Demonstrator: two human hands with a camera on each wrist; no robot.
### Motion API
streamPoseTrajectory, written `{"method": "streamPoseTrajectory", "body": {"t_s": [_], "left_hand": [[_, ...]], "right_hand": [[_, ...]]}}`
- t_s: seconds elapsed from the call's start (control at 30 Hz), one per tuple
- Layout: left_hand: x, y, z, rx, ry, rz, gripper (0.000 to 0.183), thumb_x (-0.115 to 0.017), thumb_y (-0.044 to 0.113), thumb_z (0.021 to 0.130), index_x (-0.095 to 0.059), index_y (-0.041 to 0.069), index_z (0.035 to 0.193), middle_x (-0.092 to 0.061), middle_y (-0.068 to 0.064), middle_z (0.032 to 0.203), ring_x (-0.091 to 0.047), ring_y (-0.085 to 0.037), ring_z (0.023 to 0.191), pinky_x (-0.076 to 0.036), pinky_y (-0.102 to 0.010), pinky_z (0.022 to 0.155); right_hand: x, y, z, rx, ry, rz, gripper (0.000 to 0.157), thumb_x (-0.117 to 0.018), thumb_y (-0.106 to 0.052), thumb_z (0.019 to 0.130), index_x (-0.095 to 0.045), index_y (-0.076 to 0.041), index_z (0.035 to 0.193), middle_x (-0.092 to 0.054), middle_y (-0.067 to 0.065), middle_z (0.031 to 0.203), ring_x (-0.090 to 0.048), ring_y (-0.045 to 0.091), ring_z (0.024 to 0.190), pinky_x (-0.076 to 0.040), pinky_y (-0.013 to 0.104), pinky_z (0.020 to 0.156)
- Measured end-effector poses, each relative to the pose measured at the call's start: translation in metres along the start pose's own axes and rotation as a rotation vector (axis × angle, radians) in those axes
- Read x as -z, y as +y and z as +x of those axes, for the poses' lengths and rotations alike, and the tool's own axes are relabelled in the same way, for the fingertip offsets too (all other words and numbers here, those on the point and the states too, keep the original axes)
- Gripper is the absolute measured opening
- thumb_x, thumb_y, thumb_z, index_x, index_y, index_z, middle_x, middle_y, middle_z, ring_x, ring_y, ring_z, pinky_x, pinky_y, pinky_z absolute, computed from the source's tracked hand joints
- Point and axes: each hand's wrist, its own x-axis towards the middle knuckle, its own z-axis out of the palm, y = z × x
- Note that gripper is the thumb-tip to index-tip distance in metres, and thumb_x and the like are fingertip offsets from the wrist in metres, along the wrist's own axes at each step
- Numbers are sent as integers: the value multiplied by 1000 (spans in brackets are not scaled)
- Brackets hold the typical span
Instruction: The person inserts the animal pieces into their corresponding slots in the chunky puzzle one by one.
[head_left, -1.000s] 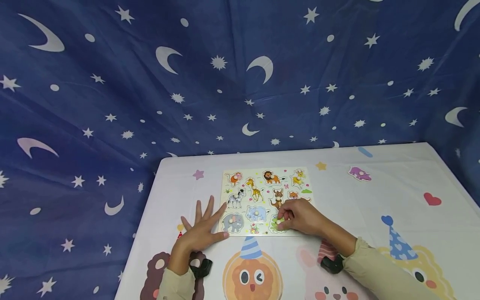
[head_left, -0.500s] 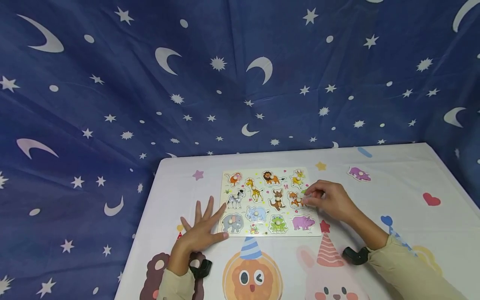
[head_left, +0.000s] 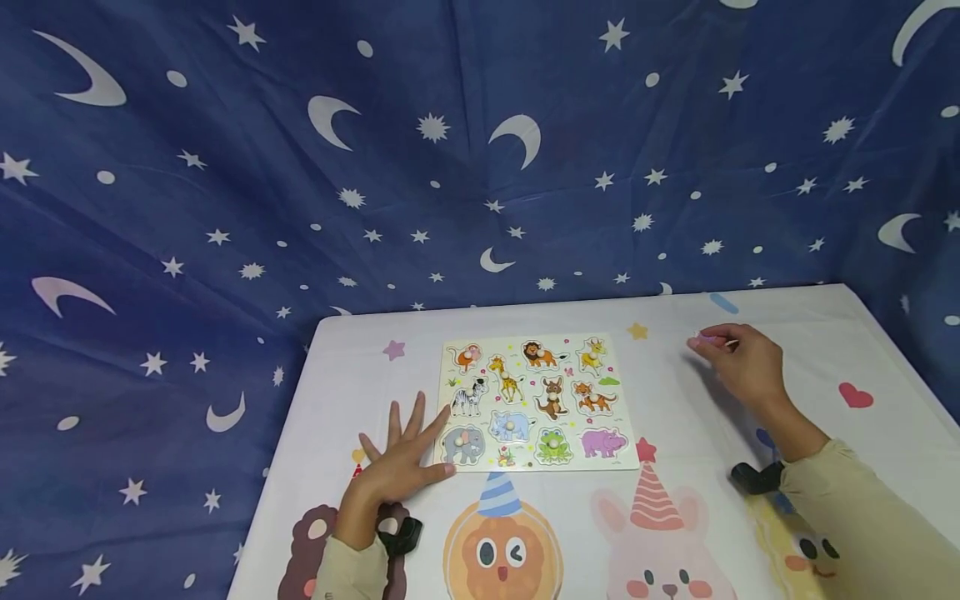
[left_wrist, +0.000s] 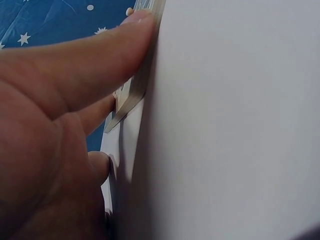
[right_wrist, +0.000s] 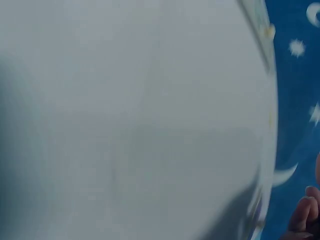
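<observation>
An animal knob puzzle board [head_left: 495,342] lies on the table, several of its knobbed animal pieces seated. At its lower right, the purple hippo picture [head_left: 604,443] shows no knob. Spread fingers of my left hand [head_left: 401,467] rest at the board's left edge; in the left wrist view the thumb [left_wrist: 135,37] touches the board's side. Away to the right, my right hand [head_left: 750,367] is over the purple hippo piece [head_left: 707,337], mostly covering it. Bent fingers [right_wrist: 305,215] look apart from the piece in the blurred right wrist view; the fingertips' contact is hidden in the head view.
A white cloth [head_left: 352,383] printed with cartoon animals, stars and a heart covers the table. Behind it hangs a blue curtain [head_left: 420,167] with moons and stars.
My right hand has gone from the frog piece across the tiger piece to the hippo piece at the right, uncovering the board's lower right. The left hand stays put.
</observation>
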Motion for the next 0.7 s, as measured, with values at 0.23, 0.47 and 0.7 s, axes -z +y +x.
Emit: {"method": "streamPoseTrajectory", "body": {"t_s": [0.23, 0.47, 0.7], "left_hand": [[0, 0, -1, 2, 5, 0, 88, -73, 54, 88, -27, 38, 161, 9, -3, 173, 27, -46, 153, 28, -83, 98], [-1, -1, -1, 9, 4, 2, 88, -73, 53, 87, -27, 39, 161, 10, -3, 173, 27, -46, 153, 28, -83, 98], [0, -1, 0, 7, 1, 8, 89, -72, 56, 87, -26, 39, 161, 10, -3, 173, 27, -45, 153, 28, -83, 98]], "right_hand": [[4, 30, 19, -187, -115, -75, 57, -69, -48, 94, -69, 3, 118, -67, 22, 100, -58, 31, 88, -45, 29, 61], [-3, 47, 24, -190, -159, -124, 49, -67, -42, 97, -68, 3, 115, -65, 22, 99, -55, 33, 90, -44, 33, 67], [-4, 49, 23, -155, -174, -146, 40, -67, -36, 99, -67, 3, 110, -65, 22, 97, -55, 34, 89, -44, 32, 68]]}}
